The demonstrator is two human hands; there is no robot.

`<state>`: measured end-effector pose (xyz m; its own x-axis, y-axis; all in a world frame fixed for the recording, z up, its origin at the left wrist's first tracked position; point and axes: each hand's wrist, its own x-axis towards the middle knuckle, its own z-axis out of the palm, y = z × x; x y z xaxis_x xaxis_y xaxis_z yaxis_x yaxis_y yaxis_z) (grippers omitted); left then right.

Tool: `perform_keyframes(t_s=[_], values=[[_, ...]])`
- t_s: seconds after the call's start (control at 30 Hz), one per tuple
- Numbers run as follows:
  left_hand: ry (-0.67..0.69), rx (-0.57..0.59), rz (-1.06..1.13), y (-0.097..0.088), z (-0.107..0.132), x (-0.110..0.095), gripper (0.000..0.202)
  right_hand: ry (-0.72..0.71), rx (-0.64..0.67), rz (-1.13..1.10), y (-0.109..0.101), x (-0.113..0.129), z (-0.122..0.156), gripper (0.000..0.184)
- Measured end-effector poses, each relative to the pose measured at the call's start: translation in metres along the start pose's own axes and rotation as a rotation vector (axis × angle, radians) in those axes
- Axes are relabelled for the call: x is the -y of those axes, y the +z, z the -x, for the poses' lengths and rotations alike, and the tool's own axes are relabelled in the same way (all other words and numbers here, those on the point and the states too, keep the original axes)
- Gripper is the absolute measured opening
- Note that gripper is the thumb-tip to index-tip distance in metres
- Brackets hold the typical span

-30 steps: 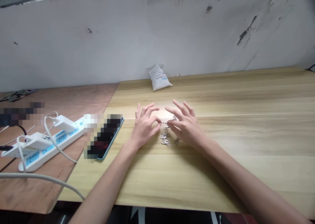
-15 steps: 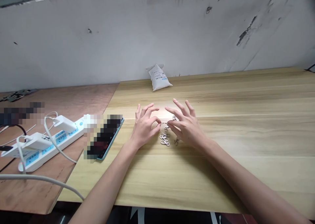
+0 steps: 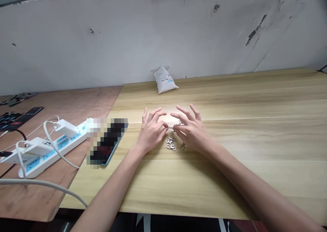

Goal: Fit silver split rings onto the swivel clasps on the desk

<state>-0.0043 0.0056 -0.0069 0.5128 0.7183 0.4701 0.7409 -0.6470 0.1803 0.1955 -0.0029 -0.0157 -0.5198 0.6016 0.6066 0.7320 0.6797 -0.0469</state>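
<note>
Since earlier frame, left hand [image 3: 152, 131] edged slightly right toward right hand [image 3: 192, 130]. Fingers of both pinch a small silver metal piece [image 3: 171, 127], just far of loose silver metal clasps [image 3: 171, 146] on pale wood-grain bench [image 3: 204, 191]. Slack pinch could drop it among them.

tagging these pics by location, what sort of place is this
Probably a plain indoor workspace, perhaps a small workshop: a wood-grain table stands by a scuffed, marked wall, small metal clasps lie on it, and a power strip sits on the reddish surface beside it.
</note>
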Motion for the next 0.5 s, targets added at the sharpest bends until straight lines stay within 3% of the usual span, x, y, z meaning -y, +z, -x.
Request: perform_keyframes(t_s=[0.23, 0.5], values=[[-0.138, -0.083, 0.142, -0.0005, -0.0011, -0.0037, 0.012, 0.036, -0.031, -0.080, 0.0022, 0.0077, -0.0010, 0.019], [-0.152, -0.111, 0.164, -0.0031, -0.0019, 0.0023, 0.009, 0.156, -0.056, -0.144, 0.0038, 0.0031, 0.0005, 0.015]])
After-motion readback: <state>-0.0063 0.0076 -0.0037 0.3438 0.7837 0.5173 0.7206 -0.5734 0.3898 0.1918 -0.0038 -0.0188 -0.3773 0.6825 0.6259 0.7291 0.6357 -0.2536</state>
